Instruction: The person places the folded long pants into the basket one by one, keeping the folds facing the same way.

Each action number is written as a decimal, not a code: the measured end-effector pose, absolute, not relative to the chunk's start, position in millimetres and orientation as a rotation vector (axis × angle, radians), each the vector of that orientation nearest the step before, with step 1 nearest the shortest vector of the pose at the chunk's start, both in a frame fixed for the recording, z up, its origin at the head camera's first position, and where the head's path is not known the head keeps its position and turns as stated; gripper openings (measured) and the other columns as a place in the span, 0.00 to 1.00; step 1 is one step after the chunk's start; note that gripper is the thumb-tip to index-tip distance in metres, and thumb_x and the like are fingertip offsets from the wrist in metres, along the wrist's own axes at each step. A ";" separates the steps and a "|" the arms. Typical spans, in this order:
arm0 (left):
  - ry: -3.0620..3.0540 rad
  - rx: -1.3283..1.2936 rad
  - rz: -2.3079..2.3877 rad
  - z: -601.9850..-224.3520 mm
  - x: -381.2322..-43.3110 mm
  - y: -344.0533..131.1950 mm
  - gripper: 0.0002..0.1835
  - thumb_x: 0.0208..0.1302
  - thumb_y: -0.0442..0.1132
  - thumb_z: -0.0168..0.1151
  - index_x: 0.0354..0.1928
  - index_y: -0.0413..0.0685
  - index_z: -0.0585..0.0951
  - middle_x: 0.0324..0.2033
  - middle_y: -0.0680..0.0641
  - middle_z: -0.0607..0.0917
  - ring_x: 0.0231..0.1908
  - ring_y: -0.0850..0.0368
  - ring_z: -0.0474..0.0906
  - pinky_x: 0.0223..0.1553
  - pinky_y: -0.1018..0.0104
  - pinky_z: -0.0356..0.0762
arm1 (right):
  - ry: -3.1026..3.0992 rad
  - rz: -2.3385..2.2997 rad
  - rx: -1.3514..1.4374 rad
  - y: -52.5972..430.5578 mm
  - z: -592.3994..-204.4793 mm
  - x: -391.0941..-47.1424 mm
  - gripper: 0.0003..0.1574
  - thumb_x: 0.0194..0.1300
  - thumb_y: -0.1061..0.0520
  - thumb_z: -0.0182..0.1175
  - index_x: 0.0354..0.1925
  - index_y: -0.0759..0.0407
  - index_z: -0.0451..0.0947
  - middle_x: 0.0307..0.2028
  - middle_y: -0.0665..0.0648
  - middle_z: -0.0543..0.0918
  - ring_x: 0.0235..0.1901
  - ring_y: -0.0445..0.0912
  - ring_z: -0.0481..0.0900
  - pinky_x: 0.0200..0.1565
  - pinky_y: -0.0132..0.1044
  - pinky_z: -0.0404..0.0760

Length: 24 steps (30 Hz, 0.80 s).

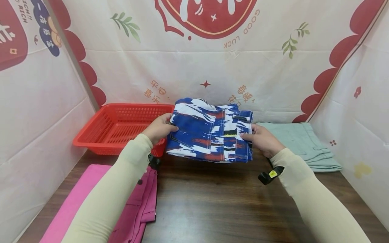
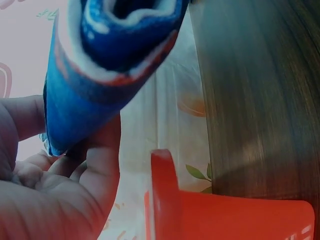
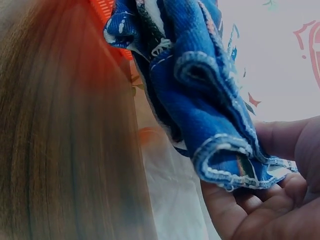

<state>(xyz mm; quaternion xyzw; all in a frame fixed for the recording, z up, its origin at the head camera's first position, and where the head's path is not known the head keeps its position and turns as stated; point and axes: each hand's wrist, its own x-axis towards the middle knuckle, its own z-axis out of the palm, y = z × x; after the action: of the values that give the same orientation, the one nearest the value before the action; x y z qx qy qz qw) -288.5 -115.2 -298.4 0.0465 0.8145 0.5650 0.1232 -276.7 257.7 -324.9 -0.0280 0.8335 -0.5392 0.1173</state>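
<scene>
A folded pair of patterned trousers (image 1: 197,131), blue and white with red and black streaks, is held up above the table between both hands. My left hand (image 1: 159,129) grips its left edge, thumb on top and fingers beneath. At the waistband side, my right hand (image 1: 265,139) pinches the other edge the same way. The left wrist view shows the rolled fold of the blue cloth (image 2: 85,100) between thumb and fingers. In the right wrist view, stitched layered edges of the trousers (image 3: 200,100) sit in the right hand (image 3: 265,190).
A red plastic basket (image 1: 106,148) stands at the back left, next to the left hand. Folded pink garment (image 1: 127,209) lies at front left, partly under the left arm. Folded pale green garment (image 1: 294,138) lies at right. Printed cloth walls (image 1: 188,64) enclose the wooden table (image 1: 206,202).
</scene>
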 end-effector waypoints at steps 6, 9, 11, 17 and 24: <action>2.357 0.155 1.669 -299.8 -291.3 -118.0 0.27 0.67 0.37 0.64 0.66 0.51 0.69 0.56 0.42 0.78 0.53 0.42 0.79 0.55 0.42 0.76 | 2.421 -1.598 -0.092 257.5 -320.2 -272.7 0.36 0.77 0.55 0.51 0.75 0.64 0.51 0.62 0.70 0.73 0.49 0.53 0.83 0.47 0.47 0.83; 2.355 0.157 1.672 -300.6 -292.7 -119.5 0.28 0.67 0.37 0.65 0.67 0.52 0.68 0.56 0.43 0.78 0.53 0.42 0.79 0.54 0.42 0.76 | 2.416 -1.609 -0.097 256.9 -318.2 -271.5 0.37 0.77 0.55 0.51 0.76 0.64 0.50 0.62 0.70 0.72 0.49 0.53 0.83 0.48 0.48 0.83; 2.356 0.156 1.670 -300.2 -292.7 -119.8 0.30 0.66 0.37 0.65 0.68 0.52 0.68 0.57 0.44 0.78 0.52 0.43 0.79 0.54 0.42 0.77 | 2.417 -1.614 -0.095 256.5 -317.2 -270.9 0.38 0.77 0.55 0.52 0.76 0.64 0.50 0.63 0.71 0.72 0.49 0.53 0.83 0.49 0.48 0.83; 2.360 0.152 1.680 -298.5 -291.2 -120.5 0.30 0.66 0.38 0.66 0.68 0.53 0.67 0.58 0.44 0.78 0.52 0.43 0.79 0.53 0.43 0.77 | 2.428 -1.615 -0.090 255.2 -315.6 -270.1 0.38 0.77 0.54 0.52 0.76 0.64 0.50 0.63 0.70 0.72 0.48 0.53 0.83 0.48 0.48 0.83; 2.377 0.115 1.685 -300.4 -292.0 -122.0 0.29 0.66 0.38 0.66 0.67 0.52 0.68 0.58 0.44 0.77 0.53 0.43 0.79 0.54 0.44 0.77 | 2.423 -1.635 -0.106 253.2 -314.2 -270.7 0.37 0.77 0.55 0.52 0.75 0.65 0.51 0.62 0.70 0.73 0.48 0.51 0.83 0.48 0.46 0.83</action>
<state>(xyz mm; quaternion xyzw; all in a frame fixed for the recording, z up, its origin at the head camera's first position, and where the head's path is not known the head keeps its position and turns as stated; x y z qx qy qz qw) -292.0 -122.0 -300.4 0.0393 0.8100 0.5741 0.1128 -270.7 253.2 -314.2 -0.0360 0.8235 -0.5558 0.1081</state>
